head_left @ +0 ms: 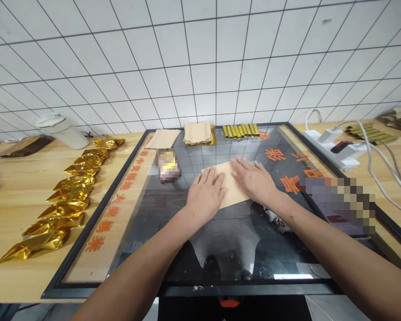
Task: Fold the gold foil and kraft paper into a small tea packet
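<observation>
A sheet of tan paper [232, 191] lies on the dark glass panel [220, 240] in front of me. Flat on the paper's left part rests my left hand [207, 191], its fingers stretched out. On the right part my right hand [254, 178] lies with fingers extended. Both hands cover some of the paper, and neither grips it. Behind them sit a stack of tan paper with gold foil [198, 133], a flatter tan paper pile [163, 139] and a row of gold rolls [241, 130]. Left of my hands is a small blurred bundle [169, 166].
Folded gold foil pieces [71, 183] line the wooden table [6, 187] at left, near a white lidded container [63, 130]. A power strip [334, 149] with cables stands at right, beyond a pixelated dark item [337, 207]. The tiled wall [200, 67] closes off the back.
</observation>
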The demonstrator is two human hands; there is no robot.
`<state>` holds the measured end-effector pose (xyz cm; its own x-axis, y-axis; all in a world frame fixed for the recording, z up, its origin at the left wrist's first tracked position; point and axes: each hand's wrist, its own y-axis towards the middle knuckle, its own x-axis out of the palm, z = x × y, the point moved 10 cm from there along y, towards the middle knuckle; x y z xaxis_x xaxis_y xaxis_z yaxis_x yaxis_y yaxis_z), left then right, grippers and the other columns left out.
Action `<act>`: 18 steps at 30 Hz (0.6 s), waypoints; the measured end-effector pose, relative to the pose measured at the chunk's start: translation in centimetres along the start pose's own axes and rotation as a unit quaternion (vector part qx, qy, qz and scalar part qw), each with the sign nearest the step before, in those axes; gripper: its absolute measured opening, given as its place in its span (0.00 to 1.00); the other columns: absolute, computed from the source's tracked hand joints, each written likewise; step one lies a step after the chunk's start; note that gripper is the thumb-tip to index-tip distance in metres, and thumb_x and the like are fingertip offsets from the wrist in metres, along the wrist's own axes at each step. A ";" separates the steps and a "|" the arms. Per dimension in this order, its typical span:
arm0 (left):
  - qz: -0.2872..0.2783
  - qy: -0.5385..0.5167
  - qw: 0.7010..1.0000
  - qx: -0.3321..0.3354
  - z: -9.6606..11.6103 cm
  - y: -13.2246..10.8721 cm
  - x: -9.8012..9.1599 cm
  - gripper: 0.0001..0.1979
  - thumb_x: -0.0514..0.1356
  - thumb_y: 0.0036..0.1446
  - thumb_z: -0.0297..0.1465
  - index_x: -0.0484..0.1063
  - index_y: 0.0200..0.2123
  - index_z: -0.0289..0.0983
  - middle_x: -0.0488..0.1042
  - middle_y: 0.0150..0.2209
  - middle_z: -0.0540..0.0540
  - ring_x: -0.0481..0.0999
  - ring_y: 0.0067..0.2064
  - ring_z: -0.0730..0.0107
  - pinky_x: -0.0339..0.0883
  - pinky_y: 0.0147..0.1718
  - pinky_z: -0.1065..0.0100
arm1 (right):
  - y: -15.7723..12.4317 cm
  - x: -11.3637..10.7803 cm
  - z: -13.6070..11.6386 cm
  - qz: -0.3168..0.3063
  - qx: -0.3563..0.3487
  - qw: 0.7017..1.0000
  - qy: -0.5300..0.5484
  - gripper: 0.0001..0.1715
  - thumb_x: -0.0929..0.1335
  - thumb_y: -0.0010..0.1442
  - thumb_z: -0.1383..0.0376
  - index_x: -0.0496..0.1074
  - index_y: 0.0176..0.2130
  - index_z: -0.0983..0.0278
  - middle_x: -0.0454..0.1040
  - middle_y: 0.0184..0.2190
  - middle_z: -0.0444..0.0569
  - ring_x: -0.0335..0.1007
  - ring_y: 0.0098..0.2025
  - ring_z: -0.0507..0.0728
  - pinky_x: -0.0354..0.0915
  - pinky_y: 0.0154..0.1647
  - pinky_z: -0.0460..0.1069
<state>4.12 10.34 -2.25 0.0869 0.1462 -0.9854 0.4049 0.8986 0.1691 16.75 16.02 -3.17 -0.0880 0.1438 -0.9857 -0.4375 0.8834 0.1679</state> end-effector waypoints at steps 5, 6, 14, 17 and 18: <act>-0.026 -0.044 0.989 0.140 1.8 -0.3 -0.3 0.24 0.49 0.74 0.25 0.71 0.68 0.35 0.64 0.76 0.36 0.64 0.76 0.54 0.59 0.74 0.53 | 0.4 0.2 1.5 0.007 0.024 1.000 -0.005 0.31 0.55 0.81 0.58 0.63 0.75 0.64 0.64 0.76 0.61 0.61 0.77 0.65 0.55 0.75 0.66; -0.036 -0.053 0.987 0.150 1.7 -0.3 -0.2 0.25 0.50 0.72 0.24 0.71 0.68 0.35 0.65 0.75 0.36 0.66 0.76 0.55 0.59 0.74 0.54 | 0.4 0.2 1.5 0.008 0.025 1.000 0.000 0.31 0.55 0.81 0.58 0.64 0.74 0.64 0.64 0.76 0.61 0.61 0.77 0.65 0.55 0.76 0.66; -0.027 -0.040 0.992 0.114 1.5 0.0 -1.0 0.19 0.51 0.76 0.34 0.73 0.63 0.39 0.73 0.68 0.39 0.74 0.64 0.51 0.69 0.62 0.51 | 0.4 -2.5 1.7 0.064 0.037 0.996 0.045 0.29 0.58 0.79 0.64 0.67 0.72 0.66 0.68 0.74 0.61 0.65 0.74 0.65 0.57 0.76 0.64; -0.007 -0.012 0.998 0.060 1.2 0.2 -1.3 0.19 0.53 0.77 0.40 0.74 0.62 0.41 0.76 0.60 0.39 0.74 0.59 0.48 0.70 0.57 0.49 | 0.0 -4.5 0.1 0.117 -0.009 0.989 0.086 0.29 0.57 0.79 0.67 0.68 0.72 0.68 0.68 0.73 0.61 0.65 0.75 0.64 0.59 0.75 0.63; -0.006 -0.007 0.999 0.049 1.1 0.2 -1.3 0.19 0.53 0.77 0.40 0.75 0.61 0.40 0.76 0.59 0.39 0.74 0.58 0.48 0.69 0.56 0.49 | -0.3 -4.7 -0.9 0.118 -0.036 0.987 0.102 0.29 0.57 0.79 0.67 0.68 0.71 0.67 0.69 0.73 0.60 0.65 0.75 0.63 0.61 0.74 0.61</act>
<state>5.08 9.93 -0.91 0.0938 0.1295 -0.9871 0.4937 0.8550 0.1591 16.48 14.72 1.46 -0.3707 0.2425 -0.8965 -0.4457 0.8004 0.4008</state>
